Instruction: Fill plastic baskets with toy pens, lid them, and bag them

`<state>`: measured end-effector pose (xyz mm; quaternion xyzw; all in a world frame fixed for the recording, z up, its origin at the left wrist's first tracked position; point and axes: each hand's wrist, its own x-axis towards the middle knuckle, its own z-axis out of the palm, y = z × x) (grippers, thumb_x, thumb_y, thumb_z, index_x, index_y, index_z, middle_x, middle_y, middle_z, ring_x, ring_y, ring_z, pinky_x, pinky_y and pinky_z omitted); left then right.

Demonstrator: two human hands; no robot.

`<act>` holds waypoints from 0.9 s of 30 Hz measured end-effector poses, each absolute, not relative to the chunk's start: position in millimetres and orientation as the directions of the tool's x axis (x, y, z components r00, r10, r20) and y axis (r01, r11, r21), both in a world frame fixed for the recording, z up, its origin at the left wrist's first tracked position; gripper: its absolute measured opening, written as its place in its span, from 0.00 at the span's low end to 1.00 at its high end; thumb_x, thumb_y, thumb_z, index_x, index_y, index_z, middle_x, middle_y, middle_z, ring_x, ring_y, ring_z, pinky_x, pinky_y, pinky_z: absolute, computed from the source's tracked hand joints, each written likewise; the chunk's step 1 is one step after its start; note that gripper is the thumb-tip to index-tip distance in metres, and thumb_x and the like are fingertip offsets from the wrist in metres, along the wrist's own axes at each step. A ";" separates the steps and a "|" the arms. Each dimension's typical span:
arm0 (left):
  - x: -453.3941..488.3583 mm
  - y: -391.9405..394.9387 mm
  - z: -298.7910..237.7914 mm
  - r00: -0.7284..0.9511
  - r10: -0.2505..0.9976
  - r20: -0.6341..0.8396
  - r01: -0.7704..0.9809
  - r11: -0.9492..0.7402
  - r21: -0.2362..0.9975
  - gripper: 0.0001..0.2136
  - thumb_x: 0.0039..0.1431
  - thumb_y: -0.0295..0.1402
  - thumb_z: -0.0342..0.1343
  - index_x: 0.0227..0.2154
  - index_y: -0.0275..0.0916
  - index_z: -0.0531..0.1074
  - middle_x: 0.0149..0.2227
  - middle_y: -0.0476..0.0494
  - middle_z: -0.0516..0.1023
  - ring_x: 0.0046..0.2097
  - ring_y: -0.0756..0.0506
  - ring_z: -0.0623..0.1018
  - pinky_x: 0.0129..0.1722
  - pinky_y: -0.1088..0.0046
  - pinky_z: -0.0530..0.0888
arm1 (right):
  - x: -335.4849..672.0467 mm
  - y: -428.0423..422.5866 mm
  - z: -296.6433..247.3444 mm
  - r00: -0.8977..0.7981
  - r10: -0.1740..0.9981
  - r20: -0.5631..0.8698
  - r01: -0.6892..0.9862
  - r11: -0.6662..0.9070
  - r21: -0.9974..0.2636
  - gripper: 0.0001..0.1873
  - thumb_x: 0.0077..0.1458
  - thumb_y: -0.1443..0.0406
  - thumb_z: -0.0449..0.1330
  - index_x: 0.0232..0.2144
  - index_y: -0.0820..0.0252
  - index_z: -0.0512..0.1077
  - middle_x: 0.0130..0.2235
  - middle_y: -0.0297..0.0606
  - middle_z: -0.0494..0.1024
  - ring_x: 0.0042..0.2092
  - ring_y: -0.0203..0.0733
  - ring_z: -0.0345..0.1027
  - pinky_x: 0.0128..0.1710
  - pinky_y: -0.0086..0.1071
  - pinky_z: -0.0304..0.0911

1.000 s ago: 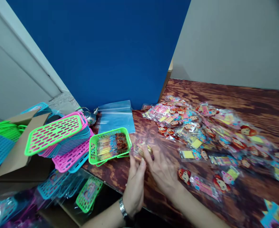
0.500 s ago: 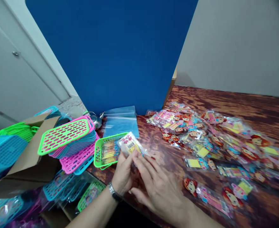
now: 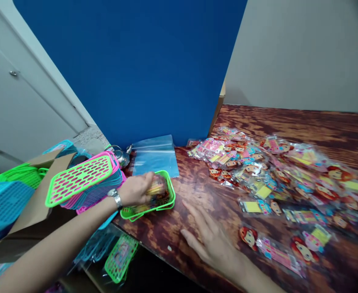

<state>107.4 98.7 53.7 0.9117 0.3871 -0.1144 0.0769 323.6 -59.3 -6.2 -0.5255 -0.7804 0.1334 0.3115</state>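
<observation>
My left hand (image 3: 135, 189) reaches into a small green plastic basket (image 3: 170, 199) at the table's left edge, fingers curled over the cartoon sticker packets (image 3: 158, 191) lying inside it. Whether it still grips a packet is hidden. My right hand (image 3: 211, 238) lies flat and open on the dark wood table (image 3: 289, 126), fingers spread, holding nothing, just right of the basket. A big heap of clear packets with red-haired cartoon figures (image 3: 276, 179) spreads across the table to the right.
A clear zip bag (image 3: 154, 156) lies behind the basket against a blue panel (image 3: 136, 69). Stacked green, pink and blue baskets (image 3: 81, 179) sit on a cardboard box (image 3: 32, 203) at left. More baskets (image 3: 119, 258) lie below the table edge.
My left hand has carried the barcode packet from above the table into the green basket. My right hand has let go and dropped flat on the table.
</observation>
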 end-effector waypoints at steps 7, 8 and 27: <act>123.0 80.4 -6.1 0.712 0.679 -0.179 0.665 -0.734 -0.141 0.32 0.54 0.30 0.47 0.61 0.31 0.47 0.47 0.29 0.70 0.46 0.35 0.71 0.44 0.58 0.66 | 322.0 -54.1 -21.7 -0.248 0.915 0.319 0.774 0.385 -0.502 0.31 0.58 0.64 0.50 0.62 0.57 0.47 0.54 0.47 0.68 0.55 0.46 0.63 0.51 0.41 0.66; 123.3 83.3 -10.2 0.703 0.686 -0.188 0.672 -0.727 -0.140 0.31 0.55 0.31 0.47 0.62 0.32 0.47 0.47 0.30 0.70 0.46 0.36 0.71 0.44 0.58 0.66 | 321.8 -53.0 -23.4 -0.252 0.914 0.317 0.774 0.387 -0.501 0.31 0.59 0.64 0.50 0.62 0.57 0.47 0.54 0.47 0.68 0.55 0.46 0.63 0.51 0.42 0.66; 119.4 89.5 -37.1 0.693 0.692 -0.203 0.707 -0.707 0.000 0.31 0.62 0.42 0.30 0.62 0.24 0.46 0.46 0.29 0.72 0.46 0.34 0.72 0.45 0.58 0.66 | 533.1 -116.3 -66.5 0.483 0.876 0.018 0.876 -0.483 0.006 0.26 0.60 0.61 0.48 0.59 0.62 0.57 0.60 0.54 0.57 0.60 0.55 0.51 0.55 0.49 0.51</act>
